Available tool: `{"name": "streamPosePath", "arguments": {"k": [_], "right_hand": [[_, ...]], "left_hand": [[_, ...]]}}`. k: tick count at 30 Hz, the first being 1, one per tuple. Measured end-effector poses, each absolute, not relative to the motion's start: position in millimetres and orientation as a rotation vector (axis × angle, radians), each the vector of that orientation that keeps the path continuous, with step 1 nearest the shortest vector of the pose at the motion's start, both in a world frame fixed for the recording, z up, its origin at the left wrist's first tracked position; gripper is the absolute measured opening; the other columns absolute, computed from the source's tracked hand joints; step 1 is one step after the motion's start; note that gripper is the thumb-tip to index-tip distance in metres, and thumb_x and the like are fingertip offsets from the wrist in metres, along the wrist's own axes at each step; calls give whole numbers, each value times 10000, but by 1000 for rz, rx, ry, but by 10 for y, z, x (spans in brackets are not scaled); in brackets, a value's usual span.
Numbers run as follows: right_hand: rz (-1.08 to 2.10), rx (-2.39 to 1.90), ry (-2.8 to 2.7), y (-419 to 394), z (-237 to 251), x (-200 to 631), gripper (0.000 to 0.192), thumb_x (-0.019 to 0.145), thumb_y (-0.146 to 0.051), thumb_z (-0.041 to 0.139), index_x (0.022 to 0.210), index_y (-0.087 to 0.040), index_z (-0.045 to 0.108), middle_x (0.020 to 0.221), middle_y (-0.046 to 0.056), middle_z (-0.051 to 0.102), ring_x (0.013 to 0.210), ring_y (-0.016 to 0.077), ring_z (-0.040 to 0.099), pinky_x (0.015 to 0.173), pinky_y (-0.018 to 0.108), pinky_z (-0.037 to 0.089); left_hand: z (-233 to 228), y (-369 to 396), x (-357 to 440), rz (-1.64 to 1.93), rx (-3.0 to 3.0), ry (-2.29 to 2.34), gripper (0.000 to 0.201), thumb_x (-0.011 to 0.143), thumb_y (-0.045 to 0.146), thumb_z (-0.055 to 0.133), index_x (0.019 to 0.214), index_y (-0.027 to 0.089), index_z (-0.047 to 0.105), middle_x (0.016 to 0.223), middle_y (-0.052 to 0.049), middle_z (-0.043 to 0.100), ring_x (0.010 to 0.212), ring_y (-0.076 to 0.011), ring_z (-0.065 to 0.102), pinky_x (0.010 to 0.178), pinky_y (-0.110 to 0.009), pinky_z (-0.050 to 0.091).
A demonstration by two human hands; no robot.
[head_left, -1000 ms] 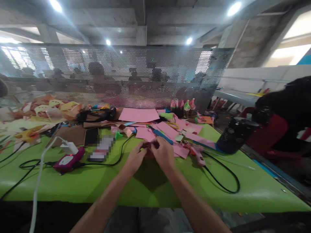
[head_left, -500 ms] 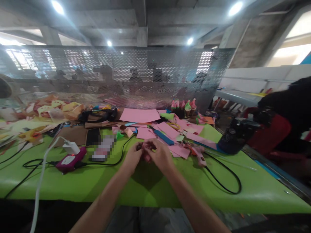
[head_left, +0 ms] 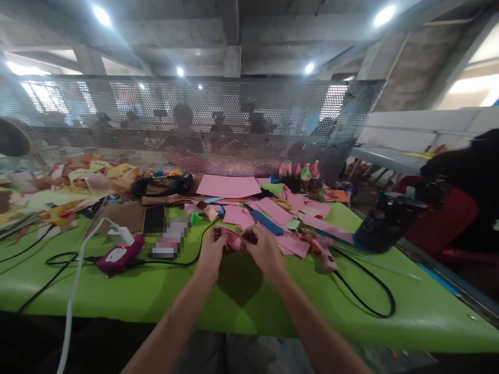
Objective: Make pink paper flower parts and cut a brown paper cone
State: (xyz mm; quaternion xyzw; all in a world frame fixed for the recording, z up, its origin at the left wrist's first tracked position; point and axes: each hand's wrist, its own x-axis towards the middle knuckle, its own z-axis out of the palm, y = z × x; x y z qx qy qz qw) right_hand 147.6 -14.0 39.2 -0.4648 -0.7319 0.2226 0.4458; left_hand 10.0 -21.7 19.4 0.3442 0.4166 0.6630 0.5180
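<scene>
Between both hands, above the green table, is a small pink piece (head_left: 234, 242) that looks like folded paper or foam sheet. My left hand (head_left: 213, 249) pinches its left side, and my right hand (head_left: 262, 248) pinches its right side, fingers closed. Parts of the piece are hidden behind the fingers. Just beyond the right hand lies a blue-handled cutter (head_left: 267, 222) among pink sheets (head_left: 273, 209). A pink glue gun (head_left: 326, 255) with a black cord rests to the right.
On the left sit a purple power socket (head_left: 120, 255) with a white charger (head_left: 121, 236), cables, and a phone (head_left: 171, 236). Scraps (head_left: 105, 174) pile up farther back. A dark container (head_left: 384, 221) stands right; small cone-shaped pieces (head_left: 306, 172) stand near the perforated screen (head_left: 234, 124).
My hands have drawn slightly apart, and the pink piece now stretches wider between them instead of being bunched and hanging below the fingers. The view has shifted a little.
</scene>
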Motion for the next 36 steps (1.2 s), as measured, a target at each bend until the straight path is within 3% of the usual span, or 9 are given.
{"name": "streamPosePath", "arguments": {"k": [4, 14, 22, 29, 36], "right_hand": [[406, -1140, -1787, -140, 393, 1478, 25, 764, -192, 598, 770, -211, 584, 719, -2, 641, 675, 178, 601, 641, 282, 454], [367, -1096, -1786, -126, 415, 1499, 141, 798, -188, 586, 931, -191, 634, 886, 61, 631, 724, 191, 609, 677, 314, 497], [455, -1133, -1750, -115, 395, 1504, 75, 784, -228, 592, 739, -198, 644, 722, 19, 659, 684, 189, 607, 629, 280, 440], [663, -1143, -1679, -100, 397, 1513, 135, 767, -298, 619, 688, -189, 616, 605, -13, 625, 566, 159, 558, 528, 246, 388], [690, -1106, -1654, -125, 421, 1499, 119, 762, -292, 624, 712, -186, 643, 617, -13, 633, 570, 156, 559, 540, 248, 395]], "left_hand": [[212, -240, 113, 1527, 947, 1010, 327, 663, 317, 689, 947, 201, 574, 671, 40, 611, 545, -100, 563, 518, -200, 453], [198, -252, 162, 1454, 1033, 1018, 300, 739, 428, 653, 912, 192, 586, 798, -8, 645, 636, -134, 628, 536, -226, 510], [195, -253, 133, 1478, 1091, 951, 246, 758, 405, 650, 874, 193, 610, 797, 5, 618, 642, -121, 615, 536, -211, 496], [253, -285, 109, 1520, 1193, 918, 308, 766, 355, 672, 1037, 221, 610, 788, 7, 648, 597, -107, 616, 558, -208, 484], [261, -274, 87, 1585, 1157, 960, 252, 760, 417, 674, 865, 188, 672, 713, 14, 629, 634, -101, 580, 567, -184, 455]]}}
